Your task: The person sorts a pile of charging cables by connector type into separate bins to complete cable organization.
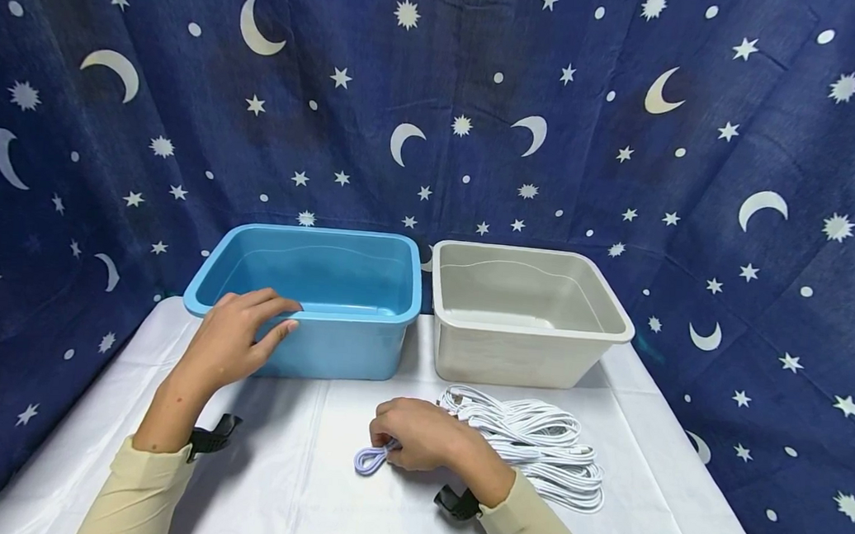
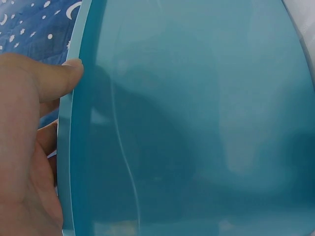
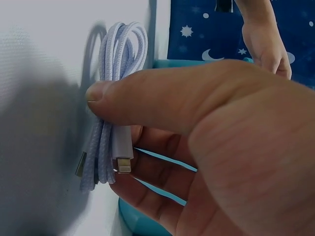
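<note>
My left hand (image 1: 232, 340) grips the front rim of a blue plastic bin (image 1: 347, 348). In the left wrist view the thumb lies over the outer side of the rim, with the fingers curled behind it. Low over the white table, my right hand (image 1: 419, 433) pinches a coiled pale lavender charging cable (image 1: 369, 461). The right wrist view shows the thumb across the braided loops (image 3: 118, 54) and a metal plug tip (image 3: 124, 165) poking out below. Beside that hand lies a pile of coiled white cables (image 1: 541, 449), partly behind the right wrist.
A beige bin (image 1: 514, 360) stands right of the blue one, a narrow gap between them. Both sit at the back of a table with a white cloth (image 1: 335, 517). A dark blue curtain (image 1: 440, 86) with moons and stars hangs behind and along the sides.
</note>
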A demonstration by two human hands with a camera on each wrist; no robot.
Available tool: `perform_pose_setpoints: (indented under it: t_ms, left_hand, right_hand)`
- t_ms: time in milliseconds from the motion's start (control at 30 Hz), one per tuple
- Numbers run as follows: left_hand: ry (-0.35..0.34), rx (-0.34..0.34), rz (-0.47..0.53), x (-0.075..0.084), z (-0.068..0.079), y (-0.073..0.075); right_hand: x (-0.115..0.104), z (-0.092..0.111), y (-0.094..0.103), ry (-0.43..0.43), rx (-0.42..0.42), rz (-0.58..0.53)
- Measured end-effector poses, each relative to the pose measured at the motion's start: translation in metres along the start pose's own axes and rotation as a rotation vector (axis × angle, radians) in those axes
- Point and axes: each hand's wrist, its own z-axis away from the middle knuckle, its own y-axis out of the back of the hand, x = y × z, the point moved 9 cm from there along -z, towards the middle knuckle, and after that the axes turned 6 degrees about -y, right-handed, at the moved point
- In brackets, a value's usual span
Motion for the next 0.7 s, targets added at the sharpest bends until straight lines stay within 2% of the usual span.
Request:
perform_pose_setpoints:
  t_ms: [500,700]
  left_hand:
    - [-0.006,0.008,-0.002,0.0006,-0.0008,0.0007]
    - [-0.003,0.005,-0.002,0.0004,0.0,-0.0005]
  right_hand:
    - [-0.0032,-0.0001,0.0074,0.017,0.012,-0.008]
    - [-0.0066,0.0004,0.0103,0.049,0.031,-0.008]
